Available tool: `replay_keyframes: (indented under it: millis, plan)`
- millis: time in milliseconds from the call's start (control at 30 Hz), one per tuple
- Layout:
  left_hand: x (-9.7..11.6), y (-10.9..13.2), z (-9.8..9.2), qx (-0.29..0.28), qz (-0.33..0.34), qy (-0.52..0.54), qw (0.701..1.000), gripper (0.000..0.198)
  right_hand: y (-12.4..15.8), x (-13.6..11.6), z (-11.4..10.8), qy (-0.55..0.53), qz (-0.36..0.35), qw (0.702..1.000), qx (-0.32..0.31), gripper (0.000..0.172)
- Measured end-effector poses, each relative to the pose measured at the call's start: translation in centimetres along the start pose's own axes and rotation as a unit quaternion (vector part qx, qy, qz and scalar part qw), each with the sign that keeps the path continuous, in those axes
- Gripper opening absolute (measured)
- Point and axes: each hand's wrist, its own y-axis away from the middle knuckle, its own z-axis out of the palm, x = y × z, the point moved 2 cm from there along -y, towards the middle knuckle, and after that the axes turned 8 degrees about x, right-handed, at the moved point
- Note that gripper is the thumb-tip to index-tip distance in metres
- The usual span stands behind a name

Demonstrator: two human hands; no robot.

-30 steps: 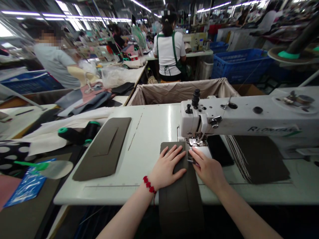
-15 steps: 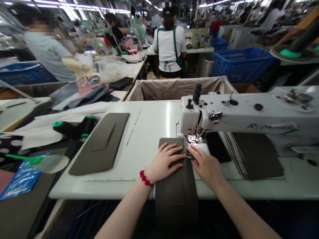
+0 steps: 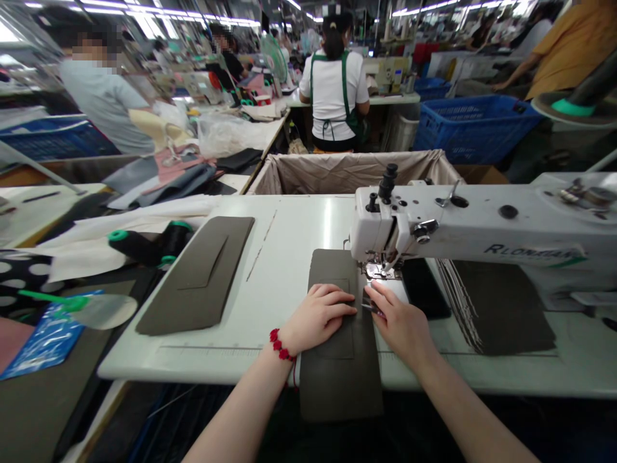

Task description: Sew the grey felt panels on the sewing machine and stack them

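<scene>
A dark olive fabric panel (image 3: 337, 379) lies lengthwise on the sewing table, its near end hanging over the front edge. A stitched or creased rectangular outline shows on it. My left hand (image 3: 321, 318), with a red bracelet at the wrist, rests on the panel with fingers stretched to the right. By the panel's right edge my right hand (image 3: 400, 325) is closed around a small dark metal tool (image 3: 369, 301), mostly hidden by the fingers. Just beyond the fingertips is the presser foot and needle area of the white sewing machine (image 3: 453, 218).
A similar panel (image 3: 197, 276) lies at the left. On the right are a stack of dark panels (image 3: 501, 308) and a flat black object (image 3: 424, 289). Black thread cones (image 3: 132, 247) stand left; a cloth-lined bin (image 3: 351, 172) is behind the table. Co-workers sit farther off.
The fabric panel has slid away from me along the table, and its near end now shows. My left hand's fingers have drawn closer together. The right hand keeps its place with the tool.
</scene>
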Motion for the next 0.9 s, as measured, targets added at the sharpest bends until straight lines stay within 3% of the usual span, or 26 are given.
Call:
replay_keyframes:
  millis: [900]
  plan:
    - [0.11, -0.03, 0.36, 0.046, -0.041, -0.033, 0.998, 0.031, 0.03, -0.04, -0.05, -0.011, -0.005, 1.000, 0.015, 0.045]
